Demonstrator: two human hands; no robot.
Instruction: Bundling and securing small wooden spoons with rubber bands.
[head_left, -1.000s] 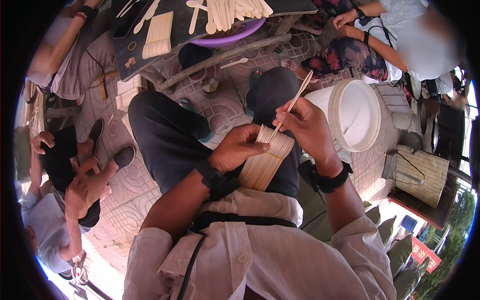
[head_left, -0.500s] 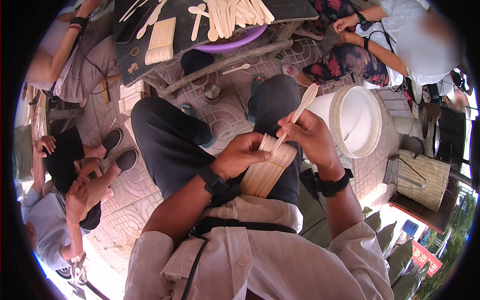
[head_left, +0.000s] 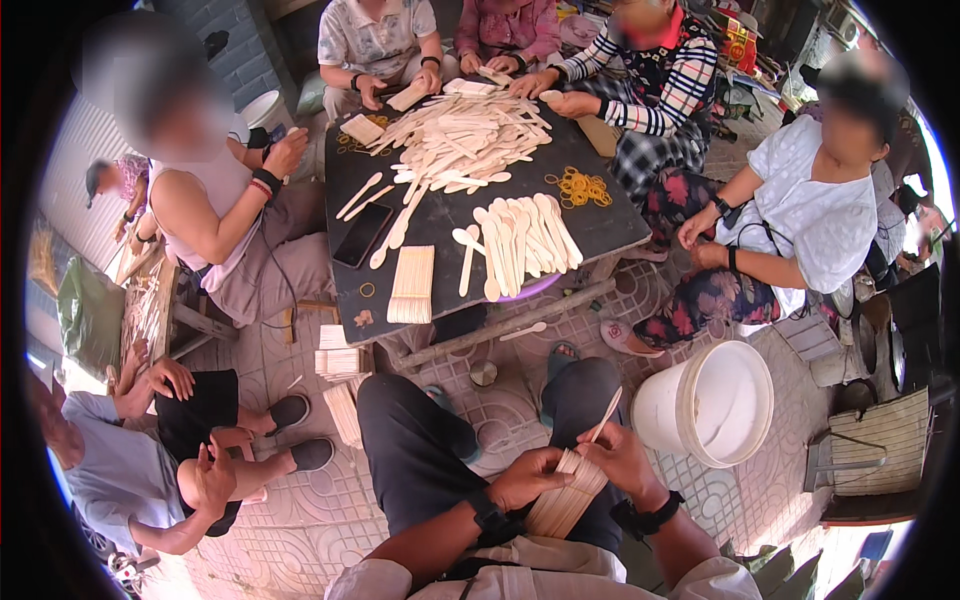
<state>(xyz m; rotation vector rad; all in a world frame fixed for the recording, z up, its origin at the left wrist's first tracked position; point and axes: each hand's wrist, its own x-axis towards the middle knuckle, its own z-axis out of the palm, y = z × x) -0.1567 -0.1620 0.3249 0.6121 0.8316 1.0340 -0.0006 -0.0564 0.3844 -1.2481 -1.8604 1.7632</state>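
- The left hand (head_left: 528, 479) grasps a thick, flat bundle of pale wooden sticks (head_left: 562, 506) near its far left edge, thumb laid across it.
- That bundle lies over the person's lap, just below and between the two hands; its long axis slants from near-left to far-right, the far end tipped toward the right hand (head_left: 615, 460).
- The right hand pinches a slim pale wooden stick (head_left: 608, 410) between thumb and fingers, close beside the bundle's far end.
- The stick's long axis rises steeply from the right hand, its free end pointing away from the body and slightly right; it is too narrow here to tell bowl end from handle end.
- Just beyond the right hand, to its right, stands a round white plastic bucket (head_left: 655, 412).
- Well ahead of both hands is a dark, flat surface (head_left: 620, 225) bearing a broad heap of pale wooden spoons (head_left: 465, 135).
- On its near edge, ahead and left of the left hand, lies another flat pale wooden bundle (head_left: 411, 287), its long axis running nearly straight away from the person.
- Left of the left hand, on the patterned paved floor (head_left: 290, 535), sit stacked pale wooden bundles (head_left: 340, 362).
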